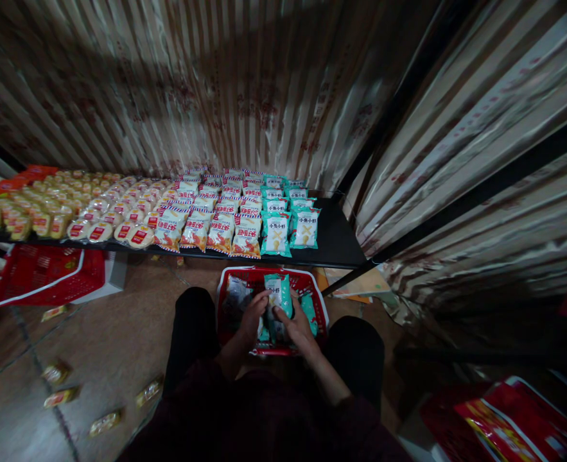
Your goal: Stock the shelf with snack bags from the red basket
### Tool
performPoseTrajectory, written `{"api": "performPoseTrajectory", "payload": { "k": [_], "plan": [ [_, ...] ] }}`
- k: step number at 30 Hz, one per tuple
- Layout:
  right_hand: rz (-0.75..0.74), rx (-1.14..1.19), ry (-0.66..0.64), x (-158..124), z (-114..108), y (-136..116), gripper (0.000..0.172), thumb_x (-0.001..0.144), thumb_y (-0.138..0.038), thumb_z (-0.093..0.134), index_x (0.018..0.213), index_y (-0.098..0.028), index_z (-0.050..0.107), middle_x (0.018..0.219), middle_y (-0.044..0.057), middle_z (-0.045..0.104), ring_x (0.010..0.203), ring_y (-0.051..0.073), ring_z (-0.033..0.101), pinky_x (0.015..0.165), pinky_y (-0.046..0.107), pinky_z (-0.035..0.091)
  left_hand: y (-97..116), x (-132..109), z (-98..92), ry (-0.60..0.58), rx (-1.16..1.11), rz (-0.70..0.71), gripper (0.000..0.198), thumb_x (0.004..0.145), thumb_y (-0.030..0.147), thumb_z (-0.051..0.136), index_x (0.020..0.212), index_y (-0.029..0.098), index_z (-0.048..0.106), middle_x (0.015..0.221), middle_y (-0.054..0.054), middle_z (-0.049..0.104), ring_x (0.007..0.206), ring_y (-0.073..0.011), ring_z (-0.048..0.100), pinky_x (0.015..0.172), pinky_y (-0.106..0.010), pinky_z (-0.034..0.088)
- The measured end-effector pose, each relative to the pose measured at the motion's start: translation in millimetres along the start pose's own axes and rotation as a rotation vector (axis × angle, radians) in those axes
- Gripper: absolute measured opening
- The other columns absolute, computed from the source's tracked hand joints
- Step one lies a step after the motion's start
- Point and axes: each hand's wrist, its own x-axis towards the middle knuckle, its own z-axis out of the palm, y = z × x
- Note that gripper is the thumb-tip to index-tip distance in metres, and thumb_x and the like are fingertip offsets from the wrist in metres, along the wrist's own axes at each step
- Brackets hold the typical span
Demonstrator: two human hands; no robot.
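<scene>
The person wears a top (264,420) of very dark maroon, almost black in the dim light and plain where it shows. The sleeves (360,417) leave the forearms (329,375) uncovered; it is too dark to tell whether they are short or pushed up. The trousers (194,327) are plain black, with a smooth, matte look. The left hand (252,317) and right hand (300,326) are bare.

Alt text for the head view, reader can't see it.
A person's left hand and right hand hold a teal snack packet over a red basket with more packets inside. Beyond it, a black shelf bears rows of packaged snacks; small wrapped pieces lie on the floor at left.
</scene>
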Motion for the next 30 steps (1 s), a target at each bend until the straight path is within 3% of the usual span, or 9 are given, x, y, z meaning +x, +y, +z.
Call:
{"api": "performPoseTrajectory", "payload": {
  "k": [7,13,18,30],
  "plan": [
    [0.157,0.332,-0.072,-5.6,-13.1,-24.3,0.059,0.066,-0.051,0.072,0.118,-0.024,0.063,0.107,0.006,0.072,0.097,0.029,0.066,0.086,0.042,0.051,-10.0,11.3,1.9,0.118,0.060,-0.010,0.041,0.071,0.028,0.067,0.109,0.015,0.065,0.119,-0.012,0.065,0.111,-0.0246,0.060,0.096,-0.036,0.046],
    [0.207,0.532,-0.086,-5.9,-19.8,-42.1,0.050,0.060,-0.045,0.077,0.105,-0.024,0.068,0.097,0.005,0.074,0.103,0.031,0.065,0.083,0.040,0.053,-15.0,11.1,3.8,0.063,0.100,0.001,0.042,0.073,0.037,0.068,0.109,0.015,0.064,0.116,-0.012,0.067,0.107,-0.0256,0.062,0.095,-0.039,0.047],
    [0.242,0.595,-0.092,-3.4,-26.2,-38.3,0.049,0.060,-0.042,0.079,0.104,-0.024,0.068,0.099,0.004,0.074,0.102,0.030,0.066,0.082,0.040,0.052,-7.6,11.4,15.1,-0.046,0.080,0.058,0.048,0.070,0.049,0.071,0.103,0.015,0.066,0.109,-0.010,0.070,0.099,-0.0244,0.065,0.091,-0.038,0.050],
    [0.247,0.662,-0.113,8.4,-44.6,-17.6,0.048,0.062,-0.041,0.080,0.105,-0.024,0.067,0.097,0.003,0.075,0.093,0.028,0.068,0.082,0.039,0.051,-3.4,20.2,36.7,0.012,0.152,0.082,0.042,0.066,0.047,0.074,0.093,0.016,0.068,0.095,-0.008,0.074,0.097,-0.0255,0.066,0.081,-0.034,0.052]
  ]
}}
